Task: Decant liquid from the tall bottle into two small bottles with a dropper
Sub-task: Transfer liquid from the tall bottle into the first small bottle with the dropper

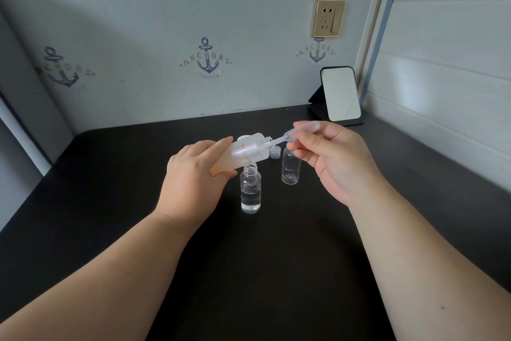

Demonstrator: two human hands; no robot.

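Head view: left hand (pixel 193 175) grips the tall bottle (pixel 249 151), tilted above a black table (pixel 110 202). Right hand (pixel 334 158) pinches a dropper (pixel 293 134), its tip inside the bottle's mouth. Two uncapped small bottles stand below: the near one (pixel 250 191) holds liquid, the far one (pixel 291 166) looks empty.

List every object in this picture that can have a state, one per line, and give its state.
tall bottle: uncapped, tilted, held by left hand
dropper: tip in the tall bottle's mouth, pinched by right hand
near small bottle: upright, open, mostly full of clear liquid
far small bottle: upright, looks empty
loose cap: off, on the table
mirror: propped upright
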